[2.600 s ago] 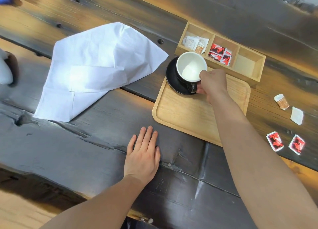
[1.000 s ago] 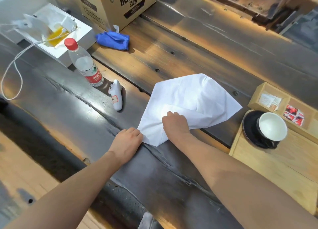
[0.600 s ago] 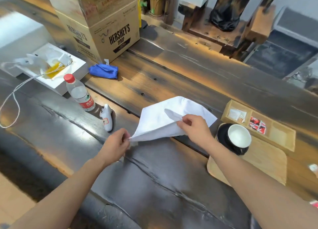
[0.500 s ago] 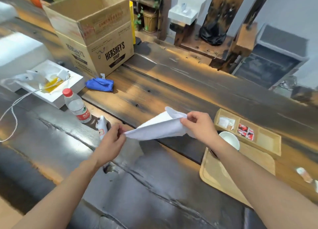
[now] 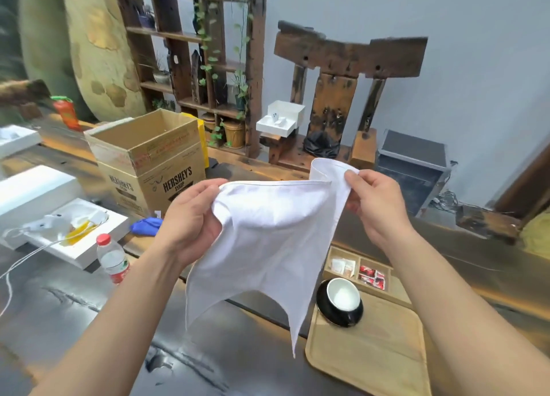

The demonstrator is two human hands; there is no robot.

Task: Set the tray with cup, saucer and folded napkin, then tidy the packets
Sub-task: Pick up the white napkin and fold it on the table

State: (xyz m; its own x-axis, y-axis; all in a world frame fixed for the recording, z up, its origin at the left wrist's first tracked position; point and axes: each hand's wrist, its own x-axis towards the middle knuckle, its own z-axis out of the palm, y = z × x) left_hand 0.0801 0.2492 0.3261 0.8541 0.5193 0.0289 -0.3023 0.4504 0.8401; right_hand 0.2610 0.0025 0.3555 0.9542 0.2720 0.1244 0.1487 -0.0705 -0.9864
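A white cloth napkin hangs in the air above the dark wooden table, held by its top edge. My left hand grips its left corner and my right hand pinches its right corner. Lower right lies a light wooden tray. On the tray's far left corner stands a white cup on a black saucer. Behind the tray, a wooden compartment box holds white, brown and red packets.
A water bottle stands at left next to a white box with cables. Behind are a cardboard Hershey's box and a blue cloth. A dark chair back and shelves rise beyond the table.
Both hands lifted the napkin off the table and raised it to chest height, spread between them. My view tilted upward. Earlier my right hand left the cup on its saucer.
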